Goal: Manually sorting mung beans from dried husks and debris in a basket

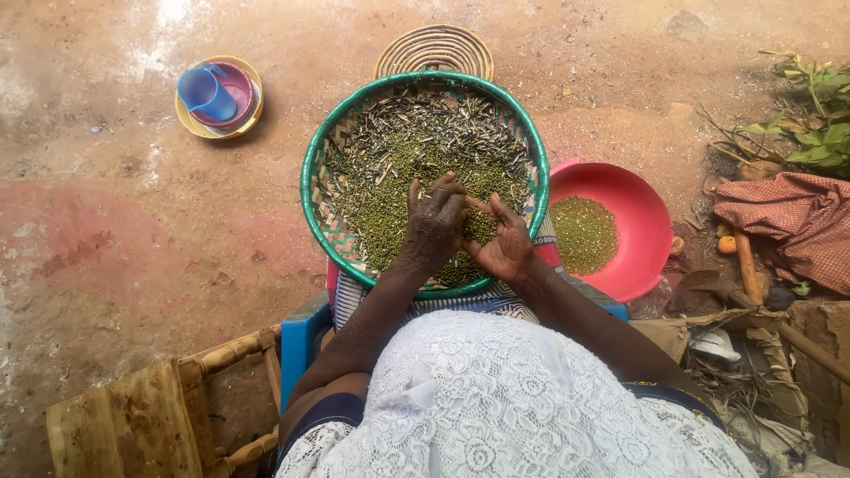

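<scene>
A round woven tray with a green rim point(312, 159) rests on my lap, filled with small green grains point(390, 212) and dry dark pod husks point(443, 115). My left hand point(434, 226) lies palm down on the grains near the tray's front, fingers spread. My right hand point(506, 243) is beside it, palm up and cupped, fingertips touching the left hand's fingers over the grains. Whether any grains are pinched between them is hidden.
A red bowl point(651, 226) with green grains stands to the right. A blue cup in stacked bowls point(217, 93) sits far left on the dirt floor. A coiled mat point(434, 49) lies behind the tray. A wooden stool point(150, 416), checked cloth point(792, 221) and plants point(815, 124) are nearby.
</scene>
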